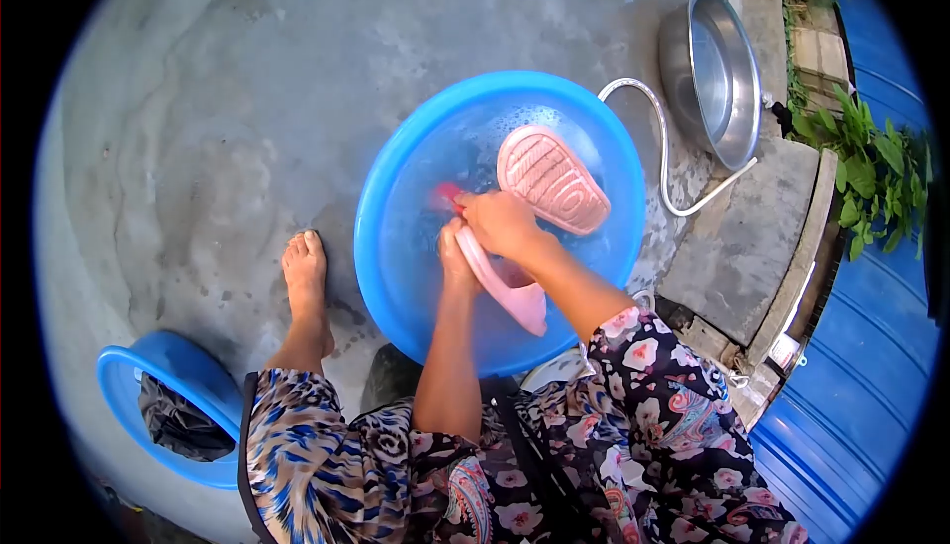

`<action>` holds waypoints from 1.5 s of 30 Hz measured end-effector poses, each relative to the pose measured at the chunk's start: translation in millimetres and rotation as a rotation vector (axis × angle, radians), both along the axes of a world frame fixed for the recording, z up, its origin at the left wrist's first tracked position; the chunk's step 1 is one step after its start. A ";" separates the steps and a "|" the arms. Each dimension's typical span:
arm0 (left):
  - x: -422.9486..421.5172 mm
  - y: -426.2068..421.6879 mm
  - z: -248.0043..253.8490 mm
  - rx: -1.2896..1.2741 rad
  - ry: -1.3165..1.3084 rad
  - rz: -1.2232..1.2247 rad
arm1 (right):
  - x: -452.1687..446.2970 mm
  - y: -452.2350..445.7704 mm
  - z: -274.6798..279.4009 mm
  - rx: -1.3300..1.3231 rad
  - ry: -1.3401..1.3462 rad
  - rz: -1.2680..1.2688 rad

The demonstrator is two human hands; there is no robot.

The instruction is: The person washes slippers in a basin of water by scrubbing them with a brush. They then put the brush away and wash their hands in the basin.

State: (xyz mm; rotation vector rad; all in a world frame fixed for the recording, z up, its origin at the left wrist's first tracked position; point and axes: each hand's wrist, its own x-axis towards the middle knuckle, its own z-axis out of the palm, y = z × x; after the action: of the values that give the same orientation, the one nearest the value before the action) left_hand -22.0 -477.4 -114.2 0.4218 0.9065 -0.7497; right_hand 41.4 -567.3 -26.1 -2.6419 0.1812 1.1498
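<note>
While the left hand (pixel 454 255) grips a pink slide slipper (pixel 507 289) over the large blue plastic basin (pixel 370 232), the right hand (pixel 500 222) closes round a red tool (pixel 450 196), too blurred to name, right up beside the left! And look, a second pink slipper (pixel 552 180) lies in the same basin, patterned sole up, just beyond the right hand. Outside the rim, a white hose (pixel 661 134) curls across the concrete floor (pixel 228 79) towards a tilted stainless steel basin (pixel 727 74). Down by the bare foot (pixel 305 265), a smaller blue tub (pixel 163 346) holds dark fabric-like material (pixel 180 420).
</note>
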 end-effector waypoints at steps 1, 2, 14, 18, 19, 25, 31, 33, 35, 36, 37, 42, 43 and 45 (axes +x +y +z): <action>2.8 3.3 -6.6 -0.073 -0.036 0.011 | -3.1 -5.0 -3.7 -0.022 -0.094 -0.053; 1.1 14.5 -15.0 -0.246 -0.109 -0.020 | -9.7 -15.1 -3.4 -0.042 -0.181 -0.108; 14.3 3.2 12.7 0.131 0.348 0.197 | -109.1 8.8 119.9 0.233 -0.256 -0.224; 21.3 6.4 19.6 0.053 0.202 0.212 | -84.5 22.7 85.5 0.129 -0.343 -0.132; 38.2 6.7 36.5 0.133 0.213 0.244 | -64.9 21.6 82.2 0.120 -0.355 -0.136; 31.7 6.5 17.1 0.031 -0.040 0.126 | -33.1 -23.1 53.2 0.252 -0.477 -0.425; 63.0 21.3 28.8 -0.092 -0.398 0.318 | -93.5 -42.6 47.2 -0.197 -0.702 -0.472; 65.6 23.5 28.5 -0.109 -0.471 0.312 | -96.5 -37.4 48.1 0.011 -0.434 -0.968; 62.8 23.5 24.3 -0.456 -0.541 0.400 | -101.6 -42.0 41.5 0.443 -0.007 -1.549; 65.6 18.2 33.9 -0.468 -0.543 0.391 | -106.3 -43.3 37.8 0.442 -0.020 -1.557; 68.4 16.0 40.7 -0.466 -0.536 0.362 | -110.7 -42.0 33.6 0.507 0.016 -1.607; 39.2 14.6 35.9 -0.424 -0.374 0.121 | -124.7 -16.4 15.9 0.707 0.205 -1.709; 28.0 16.3 35.5 -0.425 -0.350 0.086 | -127.4 -11.7 11.9 0.721 0.203 -1.776; 10.9 17.2 36.7 -0.402 -0.352 0.008 | -127.1 -6.6 6.2 0.699 0.190 -1.788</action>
State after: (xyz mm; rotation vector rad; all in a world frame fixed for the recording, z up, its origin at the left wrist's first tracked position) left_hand -11.1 -460.1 -77.5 0.1837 0.4130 -0.7984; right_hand -85.7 -573.9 -19.9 -0.9124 1.4140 0.5026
